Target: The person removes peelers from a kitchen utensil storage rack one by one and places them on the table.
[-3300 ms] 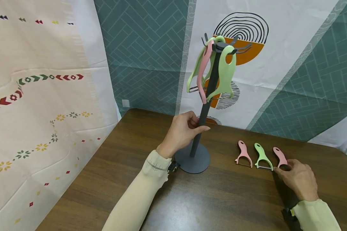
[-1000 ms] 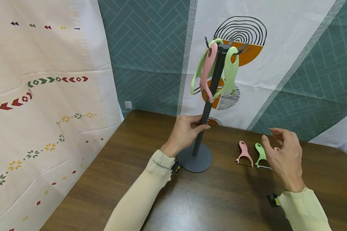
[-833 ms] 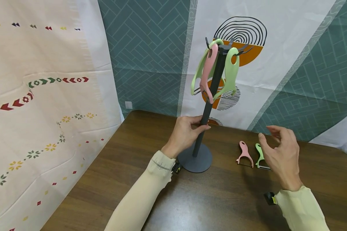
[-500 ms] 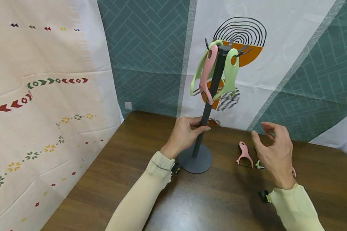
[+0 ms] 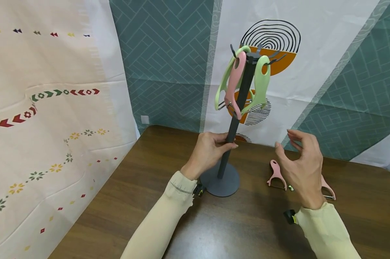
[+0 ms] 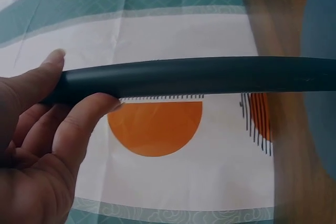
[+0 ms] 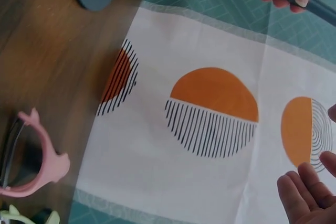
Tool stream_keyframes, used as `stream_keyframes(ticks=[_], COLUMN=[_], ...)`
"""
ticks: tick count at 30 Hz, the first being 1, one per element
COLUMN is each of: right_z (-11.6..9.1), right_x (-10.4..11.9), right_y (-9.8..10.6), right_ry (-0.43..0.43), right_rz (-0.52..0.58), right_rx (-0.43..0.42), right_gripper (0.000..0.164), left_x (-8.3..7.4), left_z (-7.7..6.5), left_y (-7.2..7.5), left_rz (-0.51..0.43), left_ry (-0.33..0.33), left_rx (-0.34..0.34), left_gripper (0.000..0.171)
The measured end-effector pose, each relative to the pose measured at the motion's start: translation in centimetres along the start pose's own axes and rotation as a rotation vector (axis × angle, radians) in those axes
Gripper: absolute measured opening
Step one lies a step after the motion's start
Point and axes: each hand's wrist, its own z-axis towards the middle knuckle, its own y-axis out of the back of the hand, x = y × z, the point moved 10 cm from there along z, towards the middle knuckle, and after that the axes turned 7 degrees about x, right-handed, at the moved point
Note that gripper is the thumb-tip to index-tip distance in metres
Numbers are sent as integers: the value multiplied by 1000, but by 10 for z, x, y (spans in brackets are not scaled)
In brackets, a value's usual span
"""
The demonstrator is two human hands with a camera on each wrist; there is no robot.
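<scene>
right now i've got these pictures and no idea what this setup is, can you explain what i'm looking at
There is no machine here, only a person's two bare hands. The wide picture is taken from the person's head, looking forward and down; the two smaller ones are taken from the left and right wrists. The left hand grips a dark stand, where a pink peeler and green peelers hang near the top. The right hand is raised above the table, holding nothing. On the table lie two more pink peelers and a green one, mostly hidden in the wide picture.
</scene>
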Motion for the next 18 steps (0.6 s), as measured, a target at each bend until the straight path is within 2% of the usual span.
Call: stream_keyframes(ticks=[7,12,18], right_z=[6,8,12], right_x=[11,18,30], right_y=[-1,-5,-10], right_ry=[26,15,46], right_rz=[41,78,115], right_rx=[-49,-64,-80], right_gripper=[44,44,45], left_x=[2,3,3], left_z=[0,0,1], left_y=[3,3,2], left_rz=[12,6,2], left_ry=[43,53,64], left_rx=[9,10,15], left_gripper=[21,21,21])
